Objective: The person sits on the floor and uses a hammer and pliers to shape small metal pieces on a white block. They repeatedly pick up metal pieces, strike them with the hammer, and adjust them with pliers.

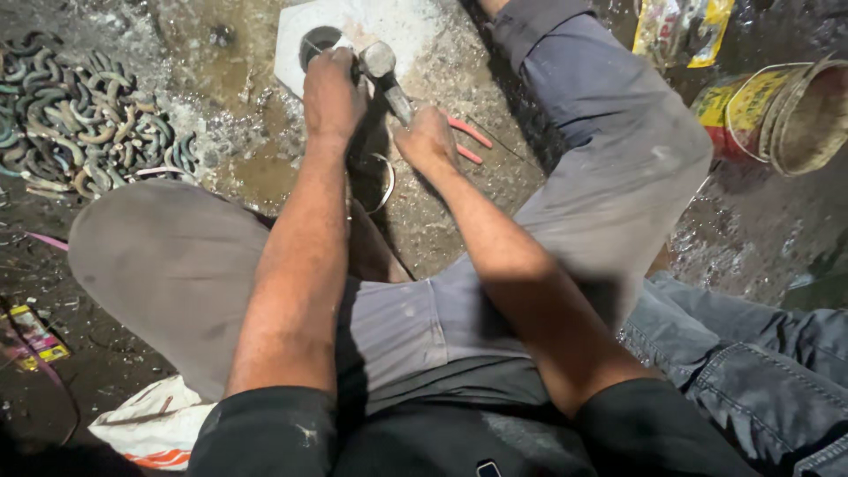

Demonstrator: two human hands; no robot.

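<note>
I sit on the ground with my knees spread. My left hand (331, 93) presses down on a small dark ring-shaped piece (316, 41) lying on a pale hexagonal block (397, 22). In my right hand (427, 140) is the handle of a hammer, and the steel hammer head (380, 60) hovers just right of my left hand, over the block. A metal ring (385, 181) lies on the ground between my forearms. What exactly sits under my left fingers is hidden.
A heap of curved metal pieces (79, 124) lies at the left. Red-handled pliers (468, 141) lie right of my right hand. Yellow-and-red tins (777, 110) stand at the right. Another person's jeans-clad leg (760, 353) is at the lower right. A white bag (150, 424) lies at the lower left.
</note>
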